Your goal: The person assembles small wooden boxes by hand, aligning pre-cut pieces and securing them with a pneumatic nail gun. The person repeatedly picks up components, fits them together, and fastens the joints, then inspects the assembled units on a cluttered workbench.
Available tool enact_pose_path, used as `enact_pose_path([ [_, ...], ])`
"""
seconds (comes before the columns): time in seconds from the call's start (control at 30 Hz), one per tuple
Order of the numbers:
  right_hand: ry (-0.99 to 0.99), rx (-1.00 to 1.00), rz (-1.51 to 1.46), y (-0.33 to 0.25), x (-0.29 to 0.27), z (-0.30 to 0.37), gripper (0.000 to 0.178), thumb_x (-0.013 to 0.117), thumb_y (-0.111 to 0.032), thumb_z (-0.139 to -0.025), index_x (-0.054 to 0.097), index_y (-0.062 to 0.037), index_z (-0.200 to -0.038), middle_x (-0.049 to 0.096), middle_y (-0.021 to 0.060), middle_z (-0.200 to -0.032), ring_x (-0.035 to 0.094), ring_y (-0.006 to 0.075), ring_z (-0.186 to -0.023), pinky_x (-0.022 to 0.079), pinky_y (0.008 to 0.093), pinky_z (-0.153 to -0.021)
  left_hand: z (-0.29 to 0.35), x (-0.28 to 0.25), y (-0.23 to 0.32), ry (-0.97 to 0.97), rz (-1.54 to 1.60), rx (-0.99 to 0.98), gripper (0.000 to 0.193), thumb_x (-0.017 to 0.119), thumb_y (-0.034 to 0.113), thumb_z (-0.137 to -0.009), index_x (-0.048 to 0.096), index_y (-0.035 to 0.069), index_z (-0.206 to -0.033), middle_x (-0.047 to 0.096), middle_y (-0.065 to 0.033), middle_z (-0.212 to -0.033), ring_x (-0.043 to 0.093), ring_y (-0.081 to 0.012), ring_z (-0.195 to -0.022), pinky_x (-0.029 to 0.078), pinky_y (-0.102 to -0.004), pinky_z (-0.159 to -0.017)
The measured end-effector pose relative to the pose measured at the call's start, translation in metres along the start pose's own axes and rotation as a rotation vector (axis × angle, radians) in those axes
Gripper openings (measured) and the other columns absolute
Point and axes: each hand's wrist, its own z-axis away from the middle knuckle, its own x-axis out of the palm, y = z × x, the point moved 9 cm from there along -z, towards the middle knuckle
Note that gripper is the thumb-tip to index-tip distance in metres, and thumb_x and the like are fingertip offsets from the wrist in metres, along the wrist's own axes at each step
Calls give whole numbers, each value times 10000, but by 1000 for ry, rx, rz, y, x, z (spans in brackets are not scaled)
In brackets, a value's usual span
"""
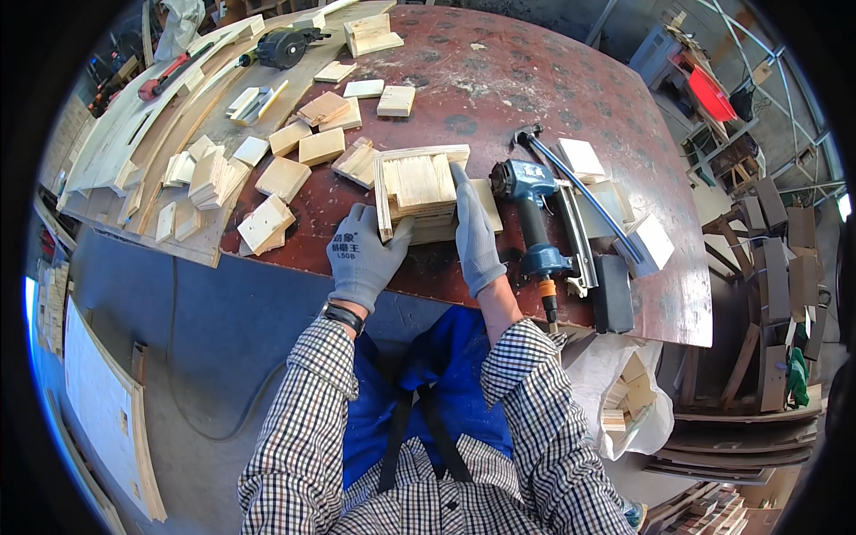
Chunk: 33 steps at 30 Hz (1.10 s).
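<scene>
Both my hands wear grey work gloves. Between them, at the near edge of the table, is a plywood block assembly (419,183) made of a board with pieces against it. My left hand (367,250) is closed on its lower left corner, thumb toward the front face. Along its right side my right hand (477,230) presses, fingers pointing away from me. Where the fingertips reach behind the wood they are hidden. Just right of my right hand a blue nail gun (528,209) lies on the table, with a hammer (571,183) beside it.
Loose wood blocks (283,178) lie left of the assembly. A black tape measure or reel (283,48) sits on boards at the far left. A black box (612,294) and pale blocks (651,242) are at the right edge. Below the table stands a white sack (655,419) of offcuts.
</scene>
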Motion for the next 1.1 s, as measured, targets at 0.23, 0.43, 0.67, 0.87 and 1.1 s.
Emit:
enact_pose_path([
  [0.23,-12,71,-57,6,-1,-1,622,322,-390,-1190,339,19,-1658,388,174,-1703,334,271,-1592,219,371,-1317,1,7,-2,-78,-53,-22,512,820,509,-894,728,46,-1092,685,-125,-1040,725,-324,-913,587,-441,-772],
  [0.43,-16,124,-140,5,1,-1,625,335,-401,-1188,352,16,-1654,397,171,-1697,341,274,-1587,210,370,-1318,2,8,-4,-77,-52,-10,520,820,515,-897,726,47,-1104,686,-132,-1042,721,-329,-927,584,-439,-785],
  [0.67,-17,88,-120,11,-2,-2,628,343,-410,-1185,359,7,-1655,392,165,-1701,333,267,-1591,208,366,-1318,1,7,-1,-62,-43,10,494,826,493,-891,728,42,-1066,693,-136,-989,721,-342,-895,579,-447,-757],
  [0.87,-13,120,-155,11,1,-1,635,348,-415,-1181,355,6,-1656,387,164,-1704,333,264,-1591,206,366,-1320,2,5,-3,-39,-37,12,470,831,474,-886,728,44,-1045,695,-132,-983,721,-343,-886,577,-450,-748],
  [1.1,-7,136,-166,9,0,-2,644,354,-427,-1176,361,6,-1654,389,165,-1703,328,265,-1594,203,370,-1322,1,5,-1,-54,-41,8,459,834,465,-887,731,46,-1045,695,-129,-982,722,-337,-889,578,-448,-753],
])
